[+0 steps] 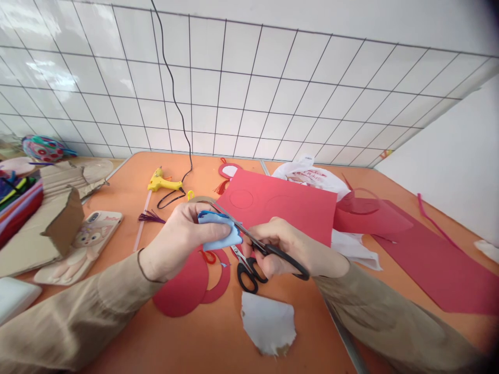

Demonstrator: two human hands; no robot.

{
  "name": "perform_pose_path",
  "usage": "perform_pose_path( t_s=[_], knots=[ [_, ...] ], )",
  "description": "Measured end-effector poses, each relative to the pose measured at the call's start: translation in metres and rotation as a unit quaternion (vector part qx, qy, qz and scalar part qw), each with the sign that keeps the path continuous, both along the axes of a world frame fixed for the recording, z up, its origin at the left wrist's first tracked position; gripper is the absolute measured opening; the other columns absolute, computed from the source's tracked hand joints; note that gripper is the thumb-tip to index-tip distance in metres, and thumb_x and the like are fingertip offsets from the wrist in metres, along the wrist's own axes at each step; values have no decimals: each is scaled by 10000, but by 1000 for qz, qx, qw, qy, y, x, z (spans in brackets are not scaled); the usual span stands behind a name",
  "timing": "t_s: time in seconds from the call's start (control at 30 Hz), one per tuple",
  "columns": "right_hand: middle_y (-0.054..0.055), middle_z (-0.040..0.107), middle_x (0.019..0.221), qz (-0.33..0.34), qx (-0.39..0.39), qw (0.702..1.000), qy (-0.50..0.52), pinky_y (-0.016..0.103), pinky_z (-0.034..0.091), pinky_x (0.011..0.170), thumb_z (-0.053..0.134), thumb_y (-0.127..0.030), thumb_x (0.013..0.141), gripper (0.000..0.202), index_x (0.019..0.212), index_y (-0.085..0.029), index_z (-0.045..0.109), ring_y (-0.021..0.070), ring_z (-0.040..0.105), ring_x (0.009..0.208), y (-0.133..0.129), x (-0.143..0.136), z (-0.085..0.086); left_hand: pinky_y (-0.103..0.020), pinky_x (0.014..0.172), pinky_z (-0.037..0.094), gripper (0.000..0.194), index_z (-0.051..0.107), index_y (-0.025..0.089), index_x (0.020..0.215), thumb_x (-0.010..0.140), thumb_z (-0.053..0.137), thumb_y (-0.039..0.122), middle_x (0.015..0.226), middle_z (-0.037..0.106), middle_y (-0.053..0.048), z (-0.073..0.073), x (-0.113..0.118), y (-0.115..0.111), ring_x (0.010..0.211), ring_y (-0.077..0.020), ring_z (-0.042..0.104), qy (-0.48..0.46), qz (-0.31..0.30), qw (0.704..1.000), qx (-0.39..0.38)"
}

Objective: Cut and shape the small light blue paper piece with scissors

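Observation:
My left hand (187,228) is closed on a small folded piece of light blue fabric (214,244) with a darker blue edge, the thumb pressed flat over it. My right hand (276,241) grips a pair of black-handled scissors (286,257). Their blades reach up to the left along the fabric's upper right edge; whether they cut into it I cannot tell. Beneath the hands lie a second pair of black-handled scissors (246,275), a red disc (181,291) and a red ring (222,285) partly under the disc.
A yellow glue gun (166,182), a purple tassel (152,217) and a phone (83,244) lie to the left, beside torn cardboard (64,218). Red sheets (288,192) and a white plastic bag (312,174) lie behind and right. A pale scrap (268,322) sits in front.

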State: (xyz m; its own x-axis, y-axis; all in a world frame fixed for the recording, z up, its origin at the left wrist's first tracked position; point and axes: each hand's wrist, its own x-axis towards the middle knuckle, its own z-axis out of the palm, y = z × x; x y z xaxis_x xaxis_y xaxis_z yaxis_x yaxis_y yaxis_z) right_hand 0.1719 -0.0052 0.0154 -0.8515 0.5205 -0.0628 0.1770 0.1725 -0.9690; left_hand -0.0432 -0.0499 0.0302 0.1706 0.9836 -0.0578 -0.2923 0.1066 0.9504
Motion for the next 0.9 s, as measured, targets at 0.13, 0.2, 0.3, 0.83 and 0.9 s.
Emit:
perform_pose_path(
  t_s=[0.13,0.2,0.3,0.83,0.9],
  knots=[
    [-3,572,629,4,-2,1000,6,218,433,438,695,-730,699,623,841,-133,582,97,504,478,0,0,0,-165,462,403,77,727,156,598,604,802,136,574,678,3,1,0,0,509,-80,561,2,-4,1000,-3],
    [-7,564,606,2,-2,1000,7,218,434,432,699,-732,692,624,830,-135,581,100,503,472,0,0,-1,-164,467,400,83,716,149,595,604,798,136,563,663,10,1,0,0,507,-75,548,9,-10,1000,-3],
    [-6,564,599,-1,2,1000,4,224,437,433,695,-748,680,636,825,-139,582,108,507,477,1,0,-1,-164,464,382,95,699,143,582,610,790,143,532,627,27,2,-1,1,484,-59,501,14,-19,1000,-1],
    [-16,569,571,-3,14,1000,-14,210,412,401,718,-665,724,549,823,-144,577,103,513,438,0,-1,1,-195,505,379,145,693,133,608,596,816,208,563,602,11,-2,-6,6,527,-74,493,31,-51,998,-19],
    [-12,568,565,-4,20,1000,-21,213,413,401,703,-645,752,520,816,-145,577,106,515,439,0,-1,1,-200,509,375,119,687,142,597,606,795,191,556,591,18,-2,-6,7,520,-71,482,38,-49,998,-22]
  ],
)
